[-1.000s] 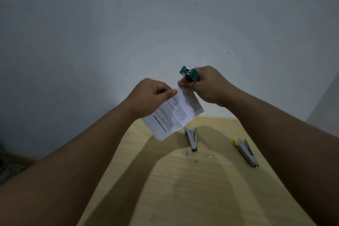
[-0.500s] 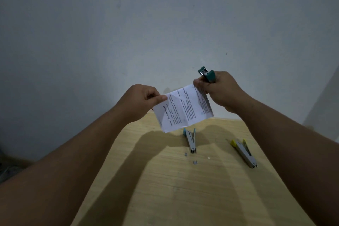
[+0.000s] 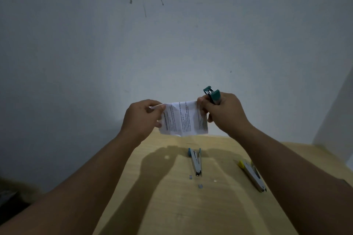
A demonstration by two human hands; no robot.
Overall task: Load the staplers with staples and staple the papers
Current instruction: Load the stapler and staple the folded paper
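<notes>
A small printed paper (image 3: 184, 119) is stretched in the air between both hands, above the table's far edge. My left hand (image 3: 142, 118) pinches its left edge. My right hand (image 3: 223, 112) grips a teal stapler (image 3: 213, 96) whose head sticks up above the fist, and its thumb and fingertips also pinch the paper's right top corner. A blue-ended stapler (image 3: 195, 161) lies opened out on the wooden table (image 3: 172, 206). A yellow-ended stapler (image 3: 252, 174) lies opened to its right. Small staple strips (image 3: 200, 186) lie near the blue one.
A bare grey wall (image 3: 172, 34) rises just behind the table. The table's left edge runs diagonally under my left forearm, with dark floor beyond it. A paler wall section stands at the far right.
Both hands have spread apart, pulling the paper from a tilted, hanging position into a flat horizontal stretch. The right hand with the teal stapler moved right; the view tilted up a little.
</notes>
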